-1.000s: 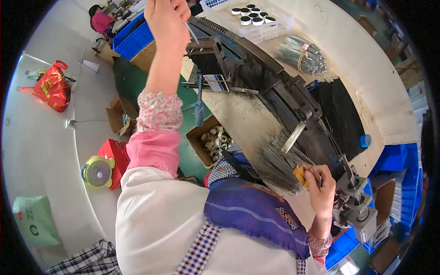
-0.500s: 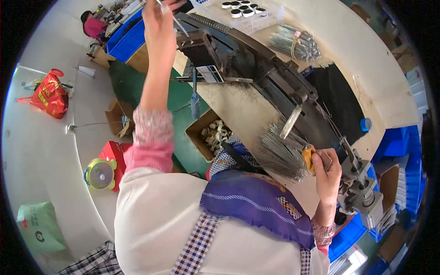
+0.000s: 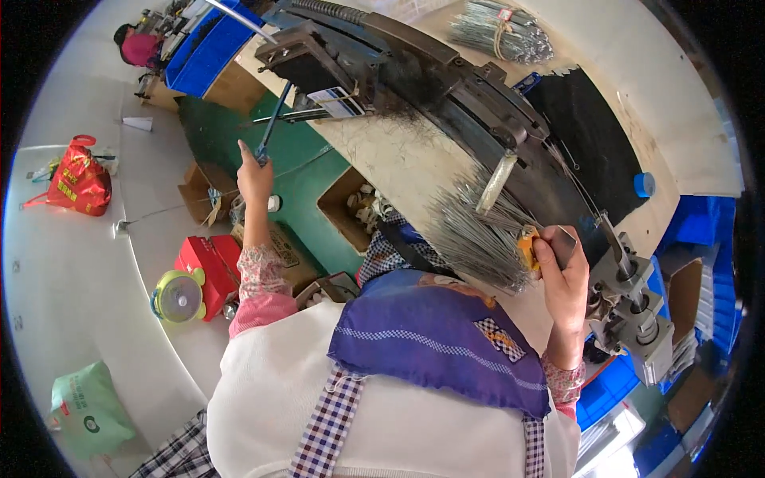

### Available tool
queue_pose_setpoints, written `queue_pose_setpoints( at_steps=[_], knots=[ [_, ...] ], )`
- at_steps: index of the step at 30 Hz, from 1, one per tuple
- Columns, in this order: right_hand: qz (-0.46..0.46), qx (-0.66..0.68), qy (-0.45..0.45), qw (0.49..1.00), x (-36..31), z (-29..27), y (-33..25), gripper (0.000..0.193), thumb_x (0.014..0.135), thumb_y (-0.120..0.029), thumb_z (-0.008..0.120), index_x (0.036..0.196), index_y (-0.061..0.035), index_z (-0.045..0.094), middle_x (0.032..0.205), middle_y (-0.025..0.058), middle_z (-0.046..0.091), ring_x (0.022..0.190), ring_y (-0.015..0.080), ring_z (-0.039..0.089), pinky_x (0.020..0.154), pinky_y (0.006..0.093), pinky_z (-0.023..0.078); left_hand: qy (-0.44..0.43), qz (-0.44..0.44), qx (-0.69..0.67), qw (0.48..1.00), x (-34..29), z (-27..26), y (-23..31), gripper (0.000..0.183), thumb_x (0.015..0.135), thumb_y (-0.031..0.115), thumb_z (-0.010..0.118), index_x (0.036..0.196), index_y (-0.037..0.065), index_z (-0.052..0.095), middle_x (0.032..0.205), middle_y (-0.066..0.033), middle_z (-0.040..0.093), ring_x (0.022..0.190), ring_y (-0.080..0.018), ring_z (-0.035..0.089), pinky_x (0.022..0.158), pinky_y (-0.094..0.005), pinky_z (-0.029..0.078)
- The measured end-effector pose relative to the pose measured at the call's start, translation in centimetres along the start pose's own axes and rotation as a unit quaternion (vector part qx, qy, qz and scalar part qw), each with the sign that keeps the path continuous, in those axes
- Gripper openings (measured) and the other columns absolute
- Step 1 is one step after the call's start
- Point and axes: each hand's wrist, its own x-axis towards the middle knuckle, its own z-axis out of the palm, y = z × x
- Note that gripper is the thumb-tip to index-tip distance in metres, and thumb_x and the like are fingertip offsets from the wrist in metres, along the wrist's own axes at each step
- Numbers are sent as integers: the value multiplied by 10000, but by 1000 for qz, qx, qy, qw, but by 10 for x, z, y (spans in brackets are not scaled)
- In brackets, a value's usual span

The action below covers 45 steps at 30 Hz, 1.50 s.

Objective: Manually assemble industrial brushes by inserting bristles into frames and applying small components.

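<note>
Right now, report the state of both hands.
Left hand: at the lower end of the blue handle; whether it grips cannot be told.
Right hand: closed, holding a yellow-orange piece.

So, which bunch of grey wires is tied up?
The far bunch, beyond the dark machine: a band goes around it. The other bunch, by the right hand, fans out with no band showing.

Dull, thin grey metal wires [image 3: 474, 235], long dark metal machine [image 3: 434, 84] with worn surface, matt black flat mat [image 3: 594, 135], smooth pale wood-like tabletop [image 3: 382, 153], glossy red plastic bag [image 3: 84, 187], purple cloth apron [image 3: 422, 350]
</note>
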Motion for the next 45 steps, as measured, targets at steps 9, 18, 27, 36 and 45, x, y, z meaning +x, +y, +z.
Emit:
queue_pose_setpoints(
  at_steps=[9,18,27,36,45],
  knots=[
    [10,-2,9,1000,-8,-20,20,185,944,-74,548,1085,25,613,821,10,614,650,46,511,571,195,420,330,342,51,878,-72,10,125,520,896,261,587,1286,-53,443,824,-153,664,695,-331,632,644,-397,501],
    [54,51,-12,997,-13,-10,6,219,965,-117,519,1108,27,600,801,-7,603,619,24,466,537,176,370,-348,-145,-600,705,-41,32,191,373,954,359,529,948,6,646,639,2,553,497,-71,462,454,-232,347],
    [70,-34,82,994,-22,-47,-15,186,952,-123,514,926,26,621,721,59,641,569,46,517,505,179,394,-247,-51,-721,646,-107,17,233,238,973,273,523,896,50,553,630,55,427,478,-36,335,401,-218,225],
    [-157,-119,185,963,-2,-74,-50,165,952,-136,541,964,0,631,807,39,653,627,34,485,562,176,359,-725,33,-578,373,-184,-11,375,268,998,266,467,843,52,512,599,54,370,448,-56,340,397,-213,236],
    [-46,-127,209,969,28,-80,-55,165,920,-111,565,1045,-40,647,845,26,676,657,46,552,566,199,444,-580,-1,-668,466,-184,-7,362,233,994,243,472,873,54,534,626,38,392,457,-57,351,407,-220,252]
  ],
)
